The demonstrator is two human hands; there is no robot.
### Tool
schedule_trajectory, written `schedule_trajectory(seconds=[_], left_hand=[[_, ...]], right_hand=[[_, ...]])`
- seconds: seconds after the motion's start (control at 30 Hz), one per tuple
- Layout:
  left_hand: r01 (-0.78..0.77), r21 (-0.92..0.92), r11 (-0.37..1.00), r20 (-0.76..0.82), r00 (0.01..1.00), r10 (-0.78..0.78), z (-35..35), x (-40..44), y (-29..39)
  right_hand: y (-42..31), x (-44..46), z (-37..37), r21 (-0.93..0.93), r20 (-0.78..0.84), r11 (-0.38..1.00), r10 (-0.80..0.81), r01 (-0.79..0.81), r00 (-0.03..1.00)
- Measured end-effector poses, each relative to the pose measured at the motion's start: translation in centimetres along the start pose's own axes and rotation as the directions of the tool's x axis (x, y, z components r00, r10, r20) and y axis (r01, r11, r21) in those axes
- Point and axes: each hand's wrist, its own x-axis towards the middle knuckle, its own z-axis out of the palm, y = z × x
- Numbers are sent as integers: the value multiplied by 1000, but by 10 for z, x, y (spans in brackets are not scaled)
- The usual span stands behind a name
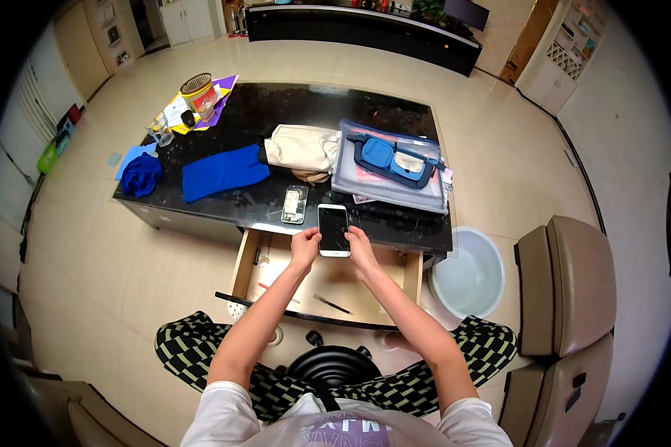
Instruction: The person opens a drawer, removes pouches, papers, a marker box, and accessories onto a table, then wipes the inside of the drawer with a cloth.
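Observation:
A white-framed smartphone (334, 229) with a dark screen is held between both hands, over the front edge of the black table (246, 104). My left hand (306, 246) grips its left side near the bottom. On its right side, my right hand (361, 247) has its fingers closed around the edge. Just left of it lies a second phone (294, 205) on the tabletop, its inner parts apparently exposed. Below my hands the wooden drawer (306, 279) is pulled out, with a dark pen-like stick (332, 304) and a thin red stick (265, 287) in it.
Folded blue cloth (226, 176), a cream cloth bag (302, 147) and a clear zip pouch (343, 167) under a blue bag (395, 160) lie behind the phones. A can (199, 95) and glass cup (159, 130) stand back left. A basin (467, 272) sits on the floor beside a sofa (581, 283).

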Motion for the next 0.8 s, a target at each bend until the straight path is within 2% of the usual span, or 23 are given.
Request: schedule_trajectory(seconds=[0.07, 0.13, 0.17, 0.23, 0.27, 0.4, 0.47, 0.6, 0.8], left_hand=[[15, 45, 999, -6, 1000, -15, -1, 6, -1], [-78, 96, 992, -73, 994, 85, -1, 19, -11], [-75, 95, 993, -73, 994, 82, -2, 21, -13], [-116, 223, 968, -58, 990, 132, -2, 22, -7], [-98, 234, 967, -121, 984, 129, -1, 28, -11], [-73, 214, 974, -172, 979, 112, 1, 20, 12], [-107, 250, 962, -152, 977, 149, -2, 23, 13], [-180, 331, 926, -148, 960, 240, -1, 30, 12], [-209, 369, 906, -91, 962, 259, 5, 34, 10]], right_hand=[[5, 9, 3, 25, 21, 997, -72, 71, 997], [-7, 2, 8, 62, 31, 996, -71, 69, 997], [-15, -1, 12, 99, 44, 993, -74, 70, 996], [-8, 12, 15, 90, 33, 991, -105, 102, 994], [-3, 18, 17, 84, 22, 987, -137, 135, 990], [-6, 22, 22, 76, 29, 990, -121, 119, 992], [-3, 29, 24, 12, 26, 992, -129, 129, 991], [-5, 40, 29, 40, 1, 988, -146, 146, 989], [-27, 29, 33, -29, -20, 994, -102, 102, 995]])
